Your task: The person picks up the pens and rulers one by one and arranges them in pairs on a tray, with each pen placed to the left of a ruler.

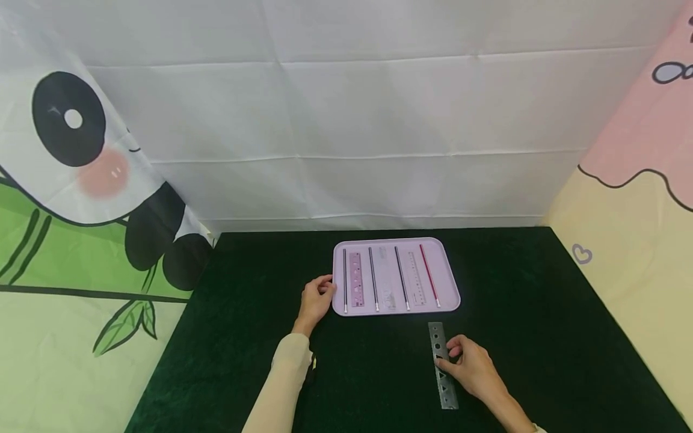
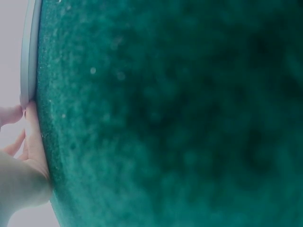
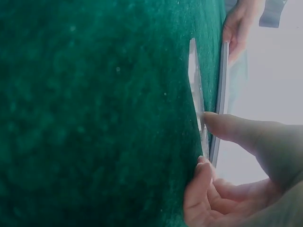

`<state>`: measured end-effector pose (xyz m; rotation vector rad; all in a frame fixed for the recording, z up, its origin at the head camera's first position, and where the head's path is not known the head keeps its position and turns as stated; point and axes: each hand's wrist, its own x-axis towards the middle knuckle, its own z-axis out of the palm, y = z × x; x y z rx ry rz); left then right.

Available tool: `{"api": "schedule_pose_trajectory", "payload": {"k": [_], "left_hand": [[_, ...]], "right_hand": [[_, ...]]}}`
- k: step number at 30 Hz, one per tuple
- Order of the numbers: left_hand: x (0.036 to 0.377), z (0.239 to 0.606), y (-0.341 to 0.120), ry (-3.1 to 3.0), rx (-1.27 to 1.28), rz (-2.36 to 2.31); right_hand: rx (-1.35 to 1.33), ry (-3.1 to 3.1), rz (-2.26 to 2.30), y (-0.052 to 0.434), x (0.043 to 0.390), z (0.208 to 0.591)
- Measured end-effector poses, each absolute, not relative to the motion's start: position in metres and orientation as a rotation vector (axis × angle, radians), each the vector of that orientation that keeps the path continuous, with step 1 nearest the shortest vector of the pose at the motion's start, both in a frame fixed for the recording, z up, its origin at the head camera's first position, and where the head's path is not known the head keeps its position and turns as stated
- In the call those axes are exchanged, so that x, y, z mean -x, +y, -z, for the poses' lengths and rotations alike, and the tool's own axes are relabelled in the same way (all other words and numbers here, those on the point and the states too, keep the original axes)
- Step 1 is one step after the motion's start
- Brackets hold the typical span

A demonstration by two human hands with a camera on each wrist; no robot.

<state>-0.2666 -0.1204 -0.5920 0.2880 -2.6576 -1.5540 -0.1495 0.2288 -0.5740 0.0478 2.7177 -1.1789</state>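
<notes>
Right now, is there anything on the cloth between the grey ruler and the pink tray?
Nothing visible. The grey ruler lies under the right hand, and only bare dark green cloth separates its far end from the pink tray.

No readable text or labels anywhere.

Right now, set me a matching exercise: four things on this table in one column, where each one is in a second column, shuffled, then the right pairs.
Things:
1. grey ruler
2. red pen
3. left hand
4. pink ruler

Places:
A. at the tray's left rim
B. on the green cloth, under the right hand's fingers
C. near the tray's right side
D. near the tray's left side, between two dark pens

Pairs: 1-B, 2-C, 3-A, 4-D
</notes>
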Motion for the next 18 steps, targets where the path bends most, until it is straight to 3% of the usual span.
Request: {"api": "schedule_pose_trajectory", "payload": {"k": [18], "left_hand": [[0.267,0.594,-0.121,-2.653,-0.278,1.556]], "right_hand": [[0.011,2.492,1.44,0.241,0.153,0.573]]}}
